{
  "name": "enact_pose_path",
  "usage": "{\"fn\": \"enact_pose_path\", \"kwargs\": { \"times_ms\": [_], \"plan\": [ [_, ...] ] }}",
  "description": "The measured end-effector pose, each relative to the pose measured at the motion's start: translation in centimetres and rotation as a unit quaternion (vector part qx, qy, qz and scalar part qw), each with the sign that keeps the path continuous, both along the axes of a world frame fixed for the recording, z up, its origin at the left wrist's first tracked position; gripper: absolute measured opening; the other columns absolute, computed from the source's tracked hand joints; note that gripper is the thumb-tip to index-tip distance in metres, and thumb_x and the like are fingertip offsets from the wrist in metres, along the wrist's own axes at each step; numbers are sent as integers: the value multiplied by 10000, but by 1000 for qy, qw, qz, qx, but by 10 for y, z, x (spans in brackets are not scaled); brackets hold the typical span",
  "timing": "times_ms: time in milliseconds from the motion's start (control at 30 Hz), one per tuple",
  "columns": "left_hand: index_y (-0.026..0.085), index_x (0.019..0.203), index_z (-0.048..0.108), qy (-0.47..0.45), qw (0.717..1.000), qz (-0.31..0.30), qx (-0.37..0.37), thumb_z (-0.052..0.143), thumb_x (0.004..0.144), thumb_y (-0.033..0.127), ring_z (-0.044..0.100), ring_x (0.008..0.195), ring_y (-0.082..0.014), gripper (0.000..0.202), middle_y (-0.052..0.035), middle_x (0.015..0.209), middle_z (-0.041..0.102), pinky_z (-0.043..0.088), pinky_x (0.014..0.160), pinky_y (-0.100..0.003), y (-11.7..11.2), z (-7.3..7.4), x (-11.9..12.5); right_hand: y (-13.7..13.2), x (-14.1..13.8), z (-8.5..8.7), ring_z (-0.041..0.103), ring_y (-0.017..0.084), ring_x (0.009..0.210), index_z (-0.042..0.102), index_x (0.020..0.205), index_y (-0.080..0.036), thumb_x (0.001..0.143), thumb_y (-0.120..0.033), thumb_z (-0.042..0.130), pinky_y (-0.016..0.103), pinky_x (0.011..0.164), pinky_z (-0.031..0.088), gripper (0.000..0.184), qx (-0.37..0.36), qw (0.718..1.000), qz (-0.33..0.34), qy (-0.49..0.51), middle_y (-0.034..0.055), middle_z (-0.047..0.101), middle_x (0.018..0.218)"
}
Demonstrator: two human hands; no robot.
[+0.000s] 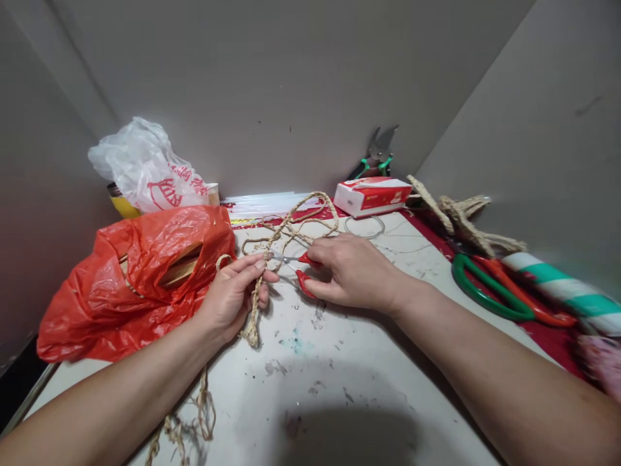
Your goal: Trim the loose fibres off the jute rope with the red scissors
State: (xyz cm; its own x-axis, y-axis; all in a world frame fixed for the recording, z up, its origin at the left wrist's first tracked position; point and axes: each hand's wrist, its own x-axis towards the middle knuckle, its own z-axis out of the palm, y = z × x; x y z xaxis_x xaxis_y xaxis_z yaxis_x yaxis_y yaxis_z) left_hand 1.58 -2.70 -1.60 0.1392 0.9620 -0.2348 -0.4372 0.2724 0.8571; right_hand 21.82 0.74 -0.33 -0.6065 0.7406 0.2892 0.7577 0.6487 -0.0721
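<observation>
My left hand (231,294) pinches a braided straw rope (286,226) between thumb and fingers, with the rope's end hanging down below the fist. My right hand (352,272) grips small red-handled scissors (301,272), whose blades point left and meet the rope right beside my left fingers. The rope loops away across the stained white table (339,388) towards the back wall. Another frayed length of rope (194,414) lies under my left forearm.
A crumpled red plastic bag (130,285) sits left, a white printed bag (145,168) behind it. At the back are a red-and-white box (372,195) and green-handled snips (376,158). On the right lie more braided rope (466,220), green and orange hoops (495,291) and a green-and-white striped roll (567,288).
</observation>
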Motion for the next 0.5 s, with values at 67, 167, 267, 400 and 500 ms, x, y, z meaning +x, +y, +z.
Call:
{"fn": "enact_pose_path", "kwargs": {
  "times_ms": [67, 167, 267, 400, 500],
  "plan": [
    [115, 944, 608, 12, 1000, 0, -1, 656, 752, 151, 500, 411, -74, 200, -37, 639, 668, 406, 401, -182, 0, 1, 0, 0, 0, 0, 487, 158, 613, 589, 691, -179, 788, -420, 497, 298, 633, 294, 276, 2, 1000, -2, -18, 39, 610, 665],
    [104, 913, 616, 33, 999, 3, 3, 663, 749, 155, 500, 403, -71, 178, -38, 624, 665, 403, 398, -178, -1, 1, 1, -1, 0, 0, 505, 162, 622, 602, 682, -179, 809, -429, 477, 304, 641, 295, 307, 2, 999, 2, -36, 39, 620, 655],
    [102, 890, 624, 47, 999, 4, 20, 681, 737, 166, 498, 404, -69, 176, -36, 615, 663, 403, 400, -176, -1, -1, 2, -3, -1, 1, 512, 167, 620, 612, 673, -172, 816, -444, 470, 309, 640, 291, 339, 7, 998, -2, -63, 51, 632, 657],
    [102, 871, 627, 57, 998, 20, 27, 687, 722, 169, 480, 397, -67, 174, -25, 585, 645, 387, 388, -173, -1, -3, 3, -6, -5, 4, 522, 170, 615, 631, 676, -165, 835, -461, 461, 313, 641, 288, 376, 5, 994, -14, -107, 65, 653, 673],
    [99, 879, 630, 58, 998, 28, 21, 682, 717, 165, 466, 394, -65, 182, -16, 570, 631, 376, 381, -171, 0, -2, 3, -6, -7, 5, 532, 172, 618, 646, 687, -167, 848, -441, 470, 309, 624, 275, 364, -2, 993, -14, -121, 63, 663, 681]
  ]
}}
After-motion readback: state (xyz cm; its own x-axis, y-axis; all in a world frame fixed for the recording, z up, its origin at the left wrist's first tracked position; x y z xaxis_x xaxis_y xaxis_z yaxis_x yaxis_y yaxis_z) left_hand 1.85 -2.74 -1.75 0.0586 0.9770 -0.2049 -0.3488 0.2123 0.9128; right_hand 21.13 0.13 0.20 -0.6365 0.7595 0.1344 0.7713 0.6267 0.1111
